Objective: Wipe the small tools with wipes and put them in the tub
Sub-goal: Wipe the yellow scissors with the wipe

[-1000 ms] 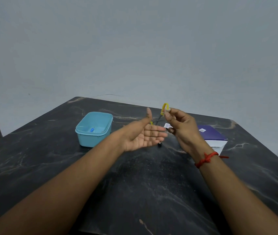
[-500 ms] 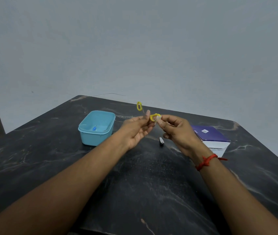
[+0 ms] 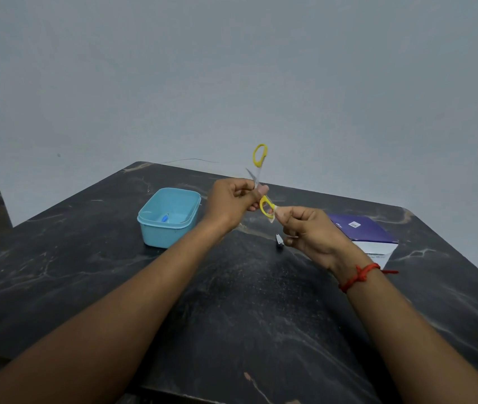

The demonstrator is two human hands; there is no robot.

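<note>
Small scissors with yellow handle loops are spread wide in the air above the dark table. My left hand pinches them at the pivot, one loop pointing up, a blade tip sticking out to the left. My right hand pinches a small white wipe around the lower yellow loop. A light blue tub stands left of my hands with a small blue tool inside. A small metal nail clipper lies on the table beneath my right hand.
A purple and white box lies at the right, behind my right wrist. The black marble table ends at a grey wall behind and drops off at the left and right edges.
My left hand went from flat and open to pinching the scissors at the pivot. The scissors opened wider, one loop rising. My right hand moved its wipe onto the lower loop.
</note>
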